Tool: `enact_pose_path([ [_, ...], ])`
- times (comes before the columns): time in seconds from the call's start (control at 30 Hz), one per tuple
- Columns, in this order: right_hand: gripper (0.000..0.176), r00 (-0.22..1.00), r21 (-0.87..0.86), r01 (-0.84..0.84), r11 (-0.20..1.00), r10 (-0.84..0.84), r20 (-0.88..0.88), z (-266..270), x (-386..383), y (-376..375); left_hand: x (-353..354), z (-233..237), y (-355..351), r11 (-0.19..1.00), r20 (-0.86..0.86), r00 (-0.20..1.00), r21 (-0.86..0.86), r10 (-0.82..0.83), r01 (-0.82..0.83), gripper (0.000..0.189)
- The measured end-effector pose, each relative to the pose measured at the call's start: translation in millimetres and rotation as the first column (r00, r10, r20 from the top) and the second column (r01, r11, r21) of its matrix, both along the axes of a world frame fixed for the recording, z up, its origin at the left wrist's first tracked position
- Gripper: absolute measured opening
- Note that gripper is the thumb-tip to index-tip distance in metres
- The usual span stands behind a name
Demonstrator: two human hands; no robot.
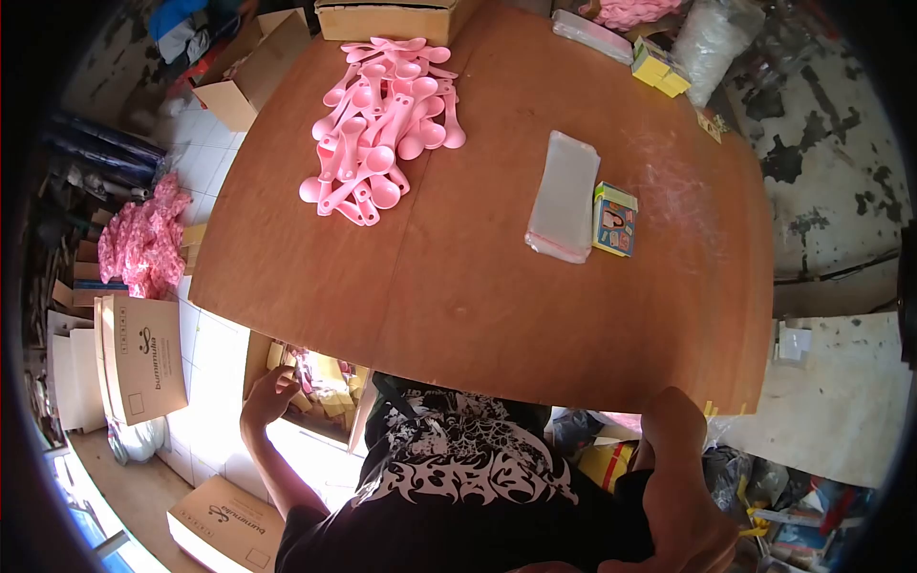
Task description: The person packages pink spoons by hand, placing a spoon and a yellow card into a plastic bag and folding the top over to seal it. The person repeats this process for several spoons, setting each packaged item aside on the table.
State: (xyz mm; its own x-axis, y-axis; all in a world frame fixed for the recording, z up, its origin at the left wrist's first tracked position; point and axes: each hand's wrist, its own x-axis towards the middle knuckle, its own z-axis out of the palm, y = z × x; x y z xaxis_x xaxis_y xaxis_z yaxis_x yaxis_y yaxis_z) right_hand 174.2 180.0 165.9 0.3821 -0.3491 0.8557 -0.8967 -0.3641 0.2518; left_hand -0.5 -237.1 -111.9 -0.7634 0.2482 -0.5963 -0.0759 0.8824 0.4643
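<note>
Over an open carton (361, 411) below the table's front edge is my left hand (270, 393), its fingers bent together near the carton's packed pieces; what they hold, if anything, is too small to name. My right hand (676, 413) is at the front right edge of the brown table (458, 315), its fingers hidden. A heap of pink spoons (373, 124) lies at the table's back left. Right of the middle, a stack of clear plastic sleeves (564, 196) lies beside a small blue and yellow box (614, 220).
A cardboard box (387, 19) and yellow boxes (660, 67) stand along the back. More cartons (143, 358) and a pink bundle (145, 237) are on the left. Bags and packets (783, 506) lie at the lower right, below the table.
</note>
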Motion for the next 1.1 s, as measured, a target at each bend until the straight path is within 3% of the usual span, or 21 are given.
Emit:
enact_pose_path([
  [0.03, 0.021, 1.000, 0.005, 0.005, 1.000, -0.005, 0.001, -1, 3, 1, 4, 13, 12, 0.999, 0.047, 0.999, 0.043, -0.017, 0.015, 0.036],
  [0.07, 0.023, 0.947, 0.122, -0.013, 0.992, -0.027, 0.321, -3, 9, 4, 4, 27, 25, 0.989, 0.113, 0.990, 0.130, -0.079, 0.064, 0.030],
  [0.1, 0.026, 0.794, 0.223, -0.066, 0.973, -0.084, 0.602, -6, 13, 8, 4, 34, 33, 0.989, 0.113, 0.990, 0.133, -0.082, 0.067, 0.030],
  [0.13, 0.024, 0.835, 0.378, -0.029, 0.925, -0.186, 0.518, -19, 6, 21, 4, 39, 39, 0.966, 0.183, 0.970, 0.233, -0.158, 0.114, 0.030],
  [0.2, 0.019, 0.523, 0.413, 0.342, 0.844, -0.536, 0.662, -34, -8, 34, 7, 71, 66, 0.908, 0.271, 0.932, 0.402, -0.240, 0.116, 0.024],
  [0.23, 0.014, 0.204, 0.571, 0.512, 0.641, -0.737, 0.644, -31, -20, 42, 8, 81, 78, 0.805, 0.190, 0.904, 0.549, -0.383, 0.226, 0.022],
  [0.27, 0.015, -0.163, 0.729, 0.566, 0.384, -0.815, 0.556, -56, -27, 58, 8, 90, 90, 0.666, 0.086, 0.858, 0.671, -0.506, 0.326, 0.020],
  [0.3, 0.015, -0.244, 0.741, 0.644, 0.188, -0.868, 0.432, -76, -51, 82, 6, 106, 108, 0.516, -0.011, 0.772, 0.738, -0.635, 0.435, 0.019],
  [0.37, 0.012, -0.332, 0.778, 0.620, 0.102, -0.864, 0.378, -111, -73, 120, 3, 142, 152, 0.216, -0.204, 0.564, 0.779, -0.800, 0.588, 0.020],
  [0.43, 0.011, -0.365, 0.818, 0.574, 0.036, -0.883, 0.296, -125, -81, 135, 6, 160, 182, 0.026, -0.437, 0.474, 0.714, -0.765, 0.700, 0.018],
  [0.47, 0.010, -0.394, 0.854, 0.520, -0.027, -0.895, 0.212, -128, -83, 139, 4, 170, 192, 0.045, -0.463, 0.429, 0.637, -0.776, 0.769, 0.017],
  [0.57, 0.006, -0.421, 0.870, 0.493, -0.032, -0.883, 0.206, -127, -88, 143, -5, 200, 212, 0.015, -0.537, 0.296, 0.465, -0.790, 0.885, 0.010],
  [0.63, 0.006, -0.418, 0.869, 0.492, -0.051, -0.890, 0.184, -133, -89, 148, -19, 235, 207, -0.389, -0.558, -0.116, 0.401, -0.822, 0.829, 0.016],
  [0.7, 0.006, -0.426, 0.871, 0.487, -0.069, -0.889, 0.168, -134, -88, 151, -11, 267, 189, -0.735, -0.812, -0.198, 0.357, -0.550, 0.576, 0.024],
  [0.73, 0.006, -0.409, 0.867, 0.496, -0.054, -0.895, 0.179, -135, -87, 152, -5, 279, 184, -0.814, -0.863, -0.207, 0.319, -0.461, 0.485, 0.023],
  [0.97, 0.004, -0.313, 0.831, 0.553, -0.060, -0.939, 0.140, -136, -87, 154, 23, 307, 187, -0.854, -0.887, -0.230, 0.270, -0.400, 0.444, 0.017],
  [1.1, 0.004, -0.362, 0.788, 0.611, -0.072, -0.911, 0.197, -128, -88, 151, 25, 308, 191, -0.858, -0.883, -0.238, 0.277, -0.405, 0.433, 0.016],
])
